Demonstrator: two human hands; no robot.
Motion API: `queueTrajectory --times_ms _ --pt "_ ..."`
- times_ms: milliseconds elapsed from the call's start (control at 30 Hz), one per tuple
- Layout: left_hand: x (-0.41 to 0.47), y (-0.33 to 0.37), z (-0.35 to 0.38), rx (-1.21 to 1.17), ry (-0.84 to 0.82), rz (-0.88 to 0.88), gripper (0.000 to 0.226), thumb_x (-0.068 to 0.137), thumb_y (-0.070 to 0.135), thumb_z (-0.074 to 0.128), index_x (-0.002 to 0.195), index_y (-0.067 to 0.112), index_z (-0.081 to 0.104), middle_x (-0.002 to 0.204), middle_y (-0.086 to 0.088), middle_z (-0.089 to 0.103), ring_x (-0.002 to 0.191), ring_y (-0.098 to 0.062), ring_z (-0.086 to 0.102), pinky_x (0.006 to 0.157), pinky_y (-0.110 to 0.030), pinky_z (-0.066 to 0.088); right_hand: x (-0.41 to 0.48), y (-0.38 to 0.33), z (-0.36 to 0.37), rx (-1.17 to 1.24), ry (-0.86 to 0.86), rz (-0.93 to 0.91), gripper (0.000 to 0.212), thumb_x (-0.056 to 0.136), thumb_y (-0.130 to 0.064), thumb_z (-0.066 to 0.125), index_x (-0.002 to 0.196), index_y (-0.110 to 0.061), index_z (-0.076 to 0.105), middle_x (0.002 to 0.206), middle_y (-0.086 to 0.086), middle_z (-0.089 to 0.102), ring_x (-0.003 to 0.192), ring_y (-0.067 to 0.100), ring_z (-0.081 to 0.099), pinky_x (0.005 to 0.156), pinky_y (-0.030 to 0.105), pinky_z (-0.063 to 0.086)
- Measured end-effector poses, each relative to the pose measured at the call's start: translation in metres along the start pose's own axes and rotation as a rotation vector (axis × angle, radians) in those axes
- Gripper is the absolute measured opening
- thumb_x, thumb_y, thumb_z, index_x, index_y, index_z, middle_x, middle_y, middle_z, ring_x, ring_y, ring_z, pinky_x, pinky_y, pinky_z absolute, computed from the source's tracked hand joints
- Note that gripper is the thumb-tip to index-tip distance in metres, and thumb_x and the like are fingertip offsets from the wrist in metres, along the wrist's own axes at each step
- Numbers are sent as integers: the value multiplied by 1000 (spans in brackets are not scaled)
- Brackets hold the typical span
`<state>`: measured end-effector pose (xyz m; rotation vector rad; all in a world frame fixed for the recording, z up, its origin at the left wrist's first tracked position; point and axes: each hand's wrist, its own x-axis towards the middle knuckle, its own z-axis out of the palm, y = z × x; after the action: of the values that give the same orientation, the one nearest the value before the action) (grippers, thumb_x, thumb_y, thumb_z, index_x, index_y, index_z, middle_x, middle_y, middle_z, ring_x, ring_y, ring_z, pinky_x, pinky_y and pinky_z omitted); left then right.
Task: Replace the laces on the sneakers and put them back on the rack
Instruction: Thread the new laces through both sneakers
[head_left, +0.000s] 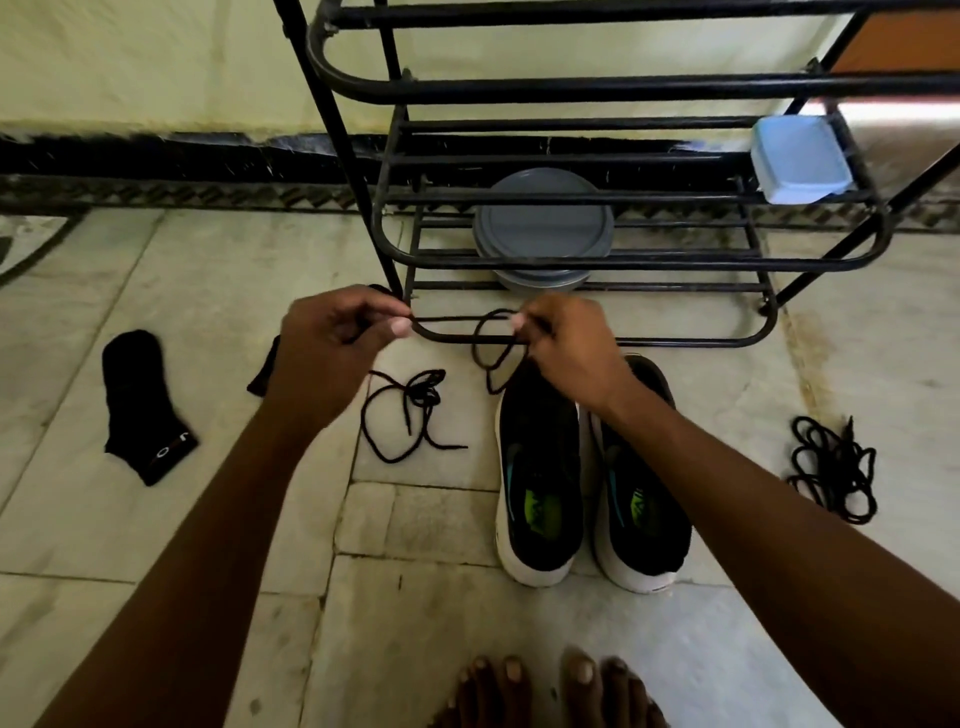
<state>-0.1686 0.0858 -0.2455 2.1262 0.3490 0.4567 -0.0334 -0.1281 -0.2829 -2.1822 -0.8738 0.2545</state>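
Head view: we see a thin black cord lace pulled taut in front of the tubular metal rack. The left hand and right hand each pinch it in a narrow grip; loops hang below the right grip. Two sneakers, black uppers on white soles, stand just before the rack, the right forearm covering part of one. We cannot make out the lace ends.

The left hand conceals most of the second sock; the rack is cut off at the top edge.
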Motion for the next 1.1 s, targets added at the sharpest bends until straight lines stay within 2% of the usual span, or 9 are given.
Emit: queueTrajectory --times_ms 100,267,433,533,600,867,967,1033,1100 --pt "0 -5 -15 122 62 -39 10 89 7 76 99 9 77 75 -1 71 53 5 58 56 -4 39 -1 29 -22 -103 176 189 33 101 -19 55 69 -14 55 62 0 54 57 12 51 58 24 38" --pt "2 1 -19 141 131 -82 11 92 8 72 97 18 76 75 6 72 45 3 48 50 -4 33 0 50 -30 -215 225 370 16 87 -19 61 92 -6 68 81 13 68 79 30 65 71 31 48" --pt "-1 37 13 -45 -113 34 11 90 0 72 101 0 75 77 11 73 63 7 64 67 -13 50 -11 -9 -13 -46 -24 12 42 83 -26 74 122 -18 63 113 5 59 98 17 54 85 29 50" --pt "3 38 21 -11 -180 94 10 90 1 74 100 0 76 66 23 66 56 5 56 64 -16 49 -14 -34 2 51 -147 -148 11 91 -31 74 92 -33 64 86 -4 52 82 12 51 71 25 42" --pt "4 33 16 -23 -117 66 11 89 6 76 101 6 77 79 13 74 71 -4 69 75 -28 59 -11 -28 3 67 -95 -110 22 97 -26 67 76 -27 61 78 -7 49 75 13 51 68 29 38" --pt "6 0 -29 79 205 -122 8 93 14 71 97 14 78 89 3 76 75 -22 72 70 -26 56 -16 29 -43 14 277 320 27 99 -27 63 79 -12 74 60 -11 58 53 -2 53 56 17 37" --pt "5 8 -8 48 147 -120 7 94 6 68 96 6 75 85 2 73 63 0 65 61 -8 46 -20 22 -34 -5 125 253 24 96 -30 69 81 -11 74 69 -7 63 65 -1 57 64 24 39" --pt "3 13 11 6 73 -103 10 95 7 67 92 16 71 83 -1 72 65 0 61 61 -14 47 -23 11 -28 40 38 173 11 89 -26 76 93 -17 73 87 -11 62 81 -3 57 72 14 41" --pt "0 15 28 -5 -2 -62 15 93 13 71 87 26 70 86 1 69 72 -8 60 66 -23 47 -23 2 -25 128 -65 82 39 84 -18 79 121 -22 68 117 -9 61 109 -2 56 90 4 37"
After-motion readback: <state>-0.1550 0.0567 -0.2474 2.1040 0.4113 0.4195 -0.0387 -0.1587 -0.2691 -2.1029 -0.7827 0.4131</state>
